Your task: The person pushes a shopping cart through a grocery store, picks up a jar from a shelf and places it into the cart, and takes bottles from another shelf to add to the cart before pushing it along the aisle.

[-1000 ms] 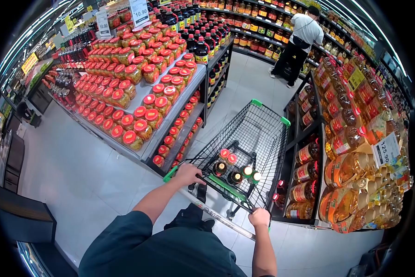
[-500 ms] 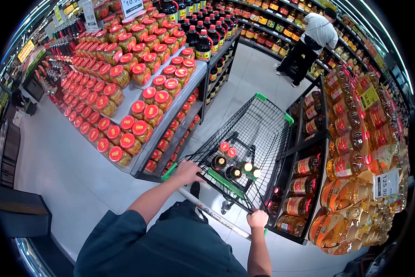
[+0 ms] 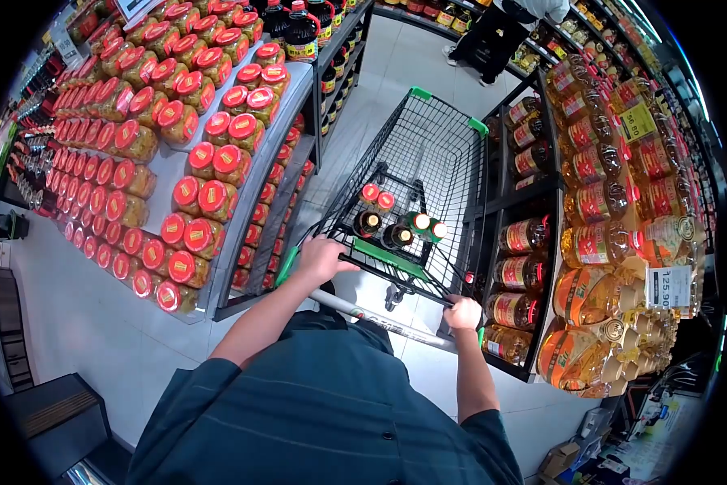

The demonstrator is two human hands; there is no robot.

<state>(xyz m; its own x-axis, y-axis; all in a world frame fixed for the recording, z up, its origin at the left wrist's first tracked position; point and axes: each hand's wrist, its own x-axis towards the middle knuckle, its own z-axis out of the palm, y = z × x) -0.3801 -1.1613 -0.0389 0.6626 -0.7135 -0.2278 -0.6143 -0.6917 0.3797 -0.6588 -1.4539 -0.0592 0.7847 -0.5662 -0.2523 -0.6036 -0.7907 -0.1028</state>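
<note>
A shopping cart (image 3: 452,141) of black wire with green corners stands in front of me. My left hand (image 3: 321,259) is closed around the near left corner of its basket edge. On the near right corner, my right hand (image 3: 464,313) is closed as well. Below both hands runs the pale handle bar (image 3: 380,322). Inside the basket are two red-lidded jars (image 3: 385,200), two dark bottles (image 3: 397,235) and two green-capped bottles (image 3: 418,221), grouped near my end.
Stacked red-lidded jars (image 3: 215,196) fill a display close on the left. Oil bottles (image 3: 591,206) crowd a stand and shelf tight on the right. Ahead, a person (image 3: 493,36) stands by the far shelves. Grey floor (image 3: 380,81) runs between the displays.
The view has tilted down and shifted, so the far shelves show less. The cart and my hands have moved a little forward past the displays, with both grips kept.
</note>
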